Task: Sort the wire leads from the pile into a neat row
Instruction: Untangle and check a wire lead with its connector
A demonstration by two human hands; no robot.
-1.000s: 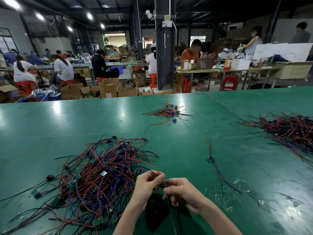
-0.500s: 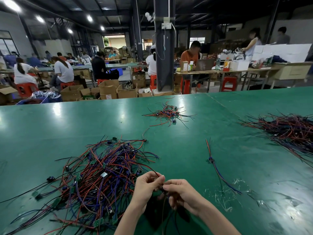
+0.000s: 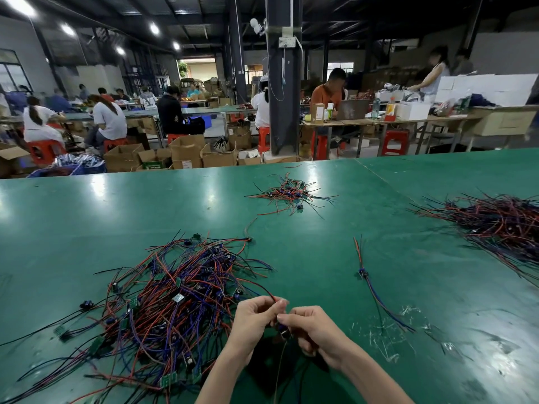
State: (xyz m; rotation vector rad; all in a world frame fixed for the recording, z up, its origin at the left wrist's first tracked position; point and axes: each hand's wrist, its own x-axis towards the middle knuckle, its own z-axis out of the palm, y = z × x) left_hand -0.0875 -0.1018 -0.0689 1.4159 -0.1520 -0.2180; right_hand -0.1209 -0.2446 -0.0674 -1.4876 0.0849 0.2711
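Note:
A big tangled pile of red, blue and black wire leads (image 3: 172, 304) with small green boards lies on the green table (image 3: 320, 258) at the near left. Right of the pile, near the front edge, my left hand (image 3: 253, 319) and my right hand (image 3: 313, 330) meet and together pinch one wire lead (image 3: 283, 333). Its small dark part sits between the fingertips and its thin wires hang down between my forearms. One separate wire lead (image 3: 369, 282) lies straight on the table to the right of my hands.
A small heap of leads (image 3: 290, 193) lies at the table's far middle. A large heap (image 3: 501, 225) spreads at the right edge. Bits of clear scrap (image 3: 385, 339) lie beside my right hand. Beyond the table stand cardboard boxes (image 3: 186, 154), a dark pillar (image 3: 283, 80) and seated people.
Both hands stay together over the same spot. The held lead's wires now hang lower between my forearms, and my fingers have shifted slightly on it.

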